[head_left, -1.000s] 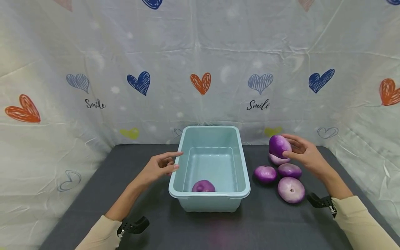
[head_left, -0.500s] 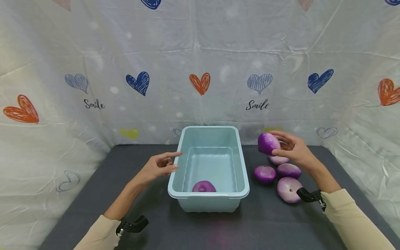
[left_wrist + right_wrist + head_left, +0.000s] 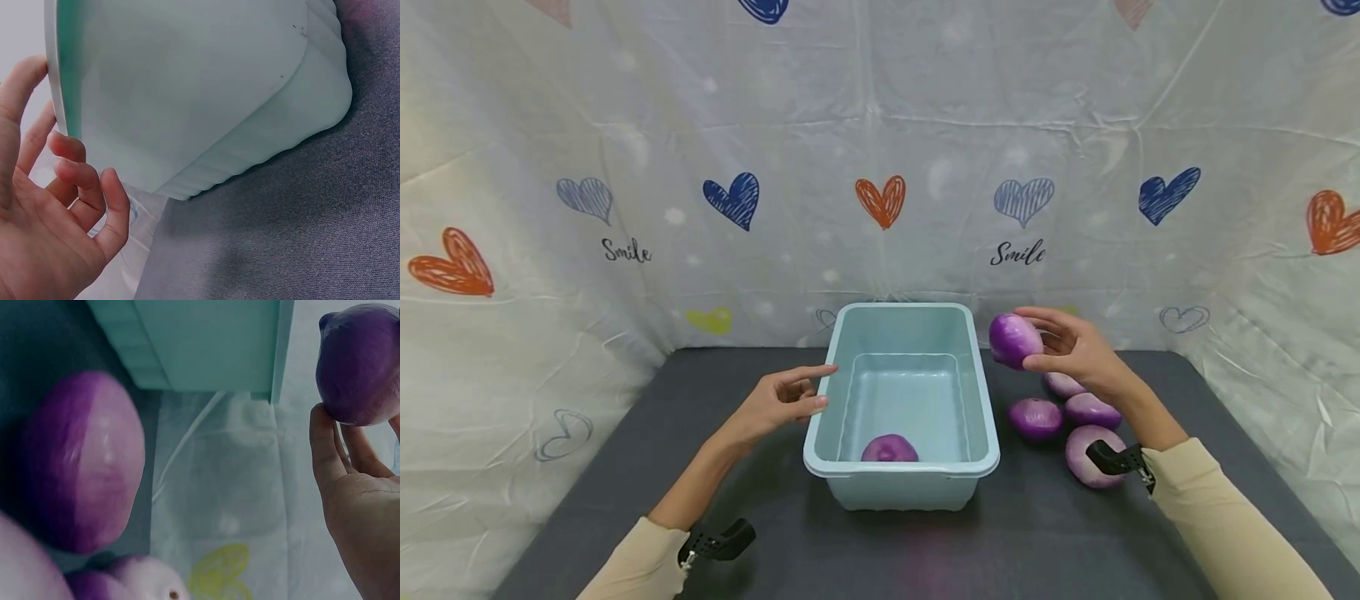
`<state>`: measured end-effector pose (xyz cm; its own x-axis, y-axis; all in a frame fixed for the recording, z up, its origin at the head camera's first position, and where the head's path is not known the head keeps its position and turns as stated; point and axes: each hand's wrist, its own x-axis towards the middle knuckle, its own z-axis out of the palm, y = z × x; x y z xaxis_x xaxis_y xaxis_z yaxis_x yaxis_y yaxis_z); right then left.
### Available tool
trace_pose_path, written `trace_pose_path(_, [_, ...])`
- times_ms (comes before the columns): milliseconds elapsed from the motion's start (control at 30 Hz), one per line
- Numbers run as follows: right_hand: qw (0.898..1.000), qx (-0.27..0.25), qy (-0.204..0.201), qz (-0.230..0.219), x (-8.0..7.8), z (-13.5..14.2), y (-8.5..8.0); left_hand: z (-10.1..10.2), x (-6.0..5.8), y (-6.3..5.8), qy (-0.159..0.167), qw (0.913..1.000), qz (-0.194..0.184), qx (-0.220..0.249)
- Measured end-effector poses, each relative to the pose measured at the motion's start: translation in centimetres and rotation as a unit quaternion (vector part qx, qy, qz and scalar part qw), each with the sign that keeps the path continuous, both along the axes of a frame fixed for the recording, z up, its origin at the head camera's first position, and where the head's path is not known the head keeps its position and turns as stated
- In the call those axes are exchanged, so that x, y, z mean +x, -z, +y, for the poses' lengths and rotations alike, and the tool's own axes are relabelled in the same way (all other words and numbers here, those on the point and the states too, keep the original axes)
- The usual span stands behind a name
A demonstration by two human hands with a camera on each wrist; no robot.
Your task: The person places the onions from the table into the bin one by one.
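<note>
My right hand [image 3: 1071, 350] holds a purple onion [image 3: 1015, 340] between thumb and fingers, raised beside the right rim of a pale blue-green plastic tub [image 3: 902, 468]. In the right wrist view this held onion [image 3: 359, 362] sits at the fingertips, partly cut off by the frame edge. Another onion [image 3: 890, 448] lies inside the tub at its near end. At the tub's left rim, my left hand [image 3: 782, 396] rests with its index finger stretched out and the other fingers loosely bent. The left wrist view has fingertips of that hand [image 3: 56, 231] touching the rim.
On the dark cloth-covered table [image 3: 895, 558], right of the tub, lie several onions: a glossy purple one [image 3: 1036, 418], another purple one [image 3: 1092, 410], a paler one [image 3: 1084, 467] partly behind the wrist strap, and one under the right hand. A heart-printed curtain [image 3: 805, 275] stands behind.
My right hand has lifted the onion off the group and carried it left toward the tub. The left hand has stayed at the rim.
</note>
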<state>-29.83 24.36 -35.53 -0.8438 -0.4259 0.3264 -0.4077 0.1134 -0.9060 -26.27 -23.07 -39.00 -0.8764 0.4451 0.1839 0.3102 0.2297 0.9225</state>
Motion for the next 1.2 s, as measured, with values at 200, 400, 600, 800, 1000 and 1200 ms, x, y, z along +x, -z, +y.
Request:
trace_pose_path(200, [1.0, 0.001, -0.027, 0.013, -0.5, -1.7, -0.5, 0.1, 0.0, -0.2, 0.001, 1.0, 0.001, -0.002])
trace_pose_path(400, [0.998, -0.003, -0.051, 0.021, -0.9, -3.4, -0.6, 0.1, 0.1, -0.2, -0.001, 1.0, 0.001, -0.002])
trace_pose_path(600, [0.997, -0.01, -0.076, 0.011, -1.2, -5.0, -0.8, 0.1, 0.0, -0.2, -0.002, 1.0, 0.003, -0.005])
trace_pose_path(800, [0.994, -0.014, -0.112, 0.009, -1.2, -6.3, -0.9, 0.2, 0.0, 0.0, 0.0, 1.0, -0.004, -0.001])
trace_pose_path(1000, [0.992, -0.013, -0.126, 0.013, -1.2, -6.7, -0.8, 0.2, 0.1, 0.1, -0.001, 1.0, -0.005, -0.002])
trace_pose_path(1200, [0.991, -0.031, -0.13, -0.002, -0.9, -6.1, -0.9, 0.1, 0.3, 0.0, -0.008, 0.9999, -0.006, -0.004])
